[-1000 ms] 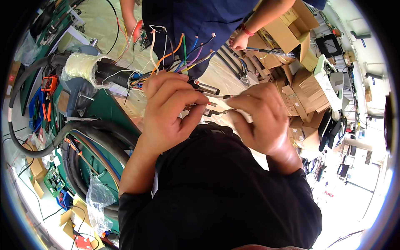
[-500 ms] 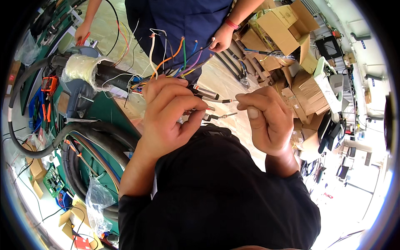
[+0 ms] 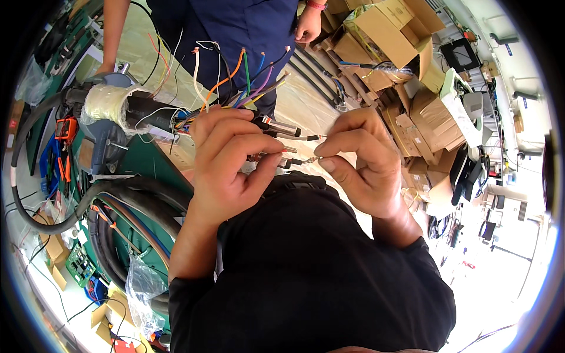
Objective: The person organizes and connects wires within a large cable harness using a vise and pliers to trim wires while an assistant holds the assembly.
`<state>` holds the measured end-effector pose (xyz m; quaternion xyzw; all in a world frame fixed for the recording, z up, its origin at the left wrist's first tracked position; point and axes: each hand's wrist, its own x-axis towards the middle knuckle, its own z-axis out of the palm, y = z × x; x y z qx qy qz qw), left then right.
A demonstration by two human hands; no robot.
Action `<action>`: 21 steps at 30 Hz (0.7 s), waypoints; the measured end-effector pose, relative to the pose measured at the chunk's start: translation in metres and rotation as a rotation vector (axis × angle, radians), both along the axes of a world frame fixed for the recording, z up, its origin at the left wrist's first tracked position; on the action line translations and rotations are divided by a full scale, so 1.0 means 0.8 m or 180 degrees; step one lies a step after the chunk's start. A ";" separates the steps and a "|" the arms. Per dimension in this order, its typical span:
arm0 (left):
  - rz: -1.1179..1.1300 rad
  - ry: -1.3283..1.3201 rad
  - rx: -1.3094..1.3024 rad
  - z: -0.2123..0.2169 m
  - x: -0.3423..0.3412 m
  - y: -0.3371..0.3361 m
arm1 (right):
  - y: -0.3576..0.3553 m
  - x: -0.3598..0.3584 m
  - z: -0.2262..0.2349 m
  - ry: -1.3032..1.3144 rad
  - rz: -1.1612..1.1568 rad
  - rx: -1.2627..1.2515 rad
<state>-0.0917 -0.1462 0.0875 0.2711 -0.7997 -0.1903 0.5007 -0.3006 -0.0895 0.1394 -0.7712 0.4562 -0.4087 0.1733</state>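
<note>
My left hand [image 3: 232,162] is closed around several thin wires with black-sleeved ends. A thicker black and silver wire end [image 3: 278,125] pokes out above its fingers. From its pinch a wire with a bare metal tip [image 3: 309,160] sticks out to the right. At that tip the thumb and forefinger of my right hand [image 3: 362,165] come together in a pinch. Another black-sleeved wire end [image 3: 313,138] reaches the right fingers just above. Loose coloured wires, among them an orange wire [image 3: 231,77], fan out beyond my left hand from a thick black cable [image 3: 152,110].
Clear film [image 3: 106,110] wraps the cable, held at a blue-grey vise [image 3: 106,150] on the left. Heavy coiled cable [image 3: 141,197] lies on the green bench. A co-worker in dark blue clothing [image 3: 223,29] stands opposite. Cardboard boxes [image 3: 388,35] are piled at the right.
My right hand has moved left, and its fingertips now meet the lower wire's metal tip. The co-worker's hand has drawn away from the coloured wires.
</note>
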 end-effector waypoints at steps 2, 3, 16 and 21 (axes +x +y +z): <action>-0.0023 -0.0039 -0.0040 0.001 0.001 0.000 | 0.004 -0.004 -0.010 -0.0397 -0.0053 0.0208; -0.0025 -0.0040 -0.0044 0.001 0.001 0.000 | 0.004 -0.004 -0.012 -0.0594 -0.0088 0.0276; 0.0046 0.0041 0.0061 -0.003 -0.001 -0.001 | -0.012 0.014 -0.011 0.0960 0.0178 -0.0737; 0.0059 -0.0003 0.0085 -0.005 0.001 -0.001 | -0.014 0.018 0.006 0.1485 0.0246 -0.0525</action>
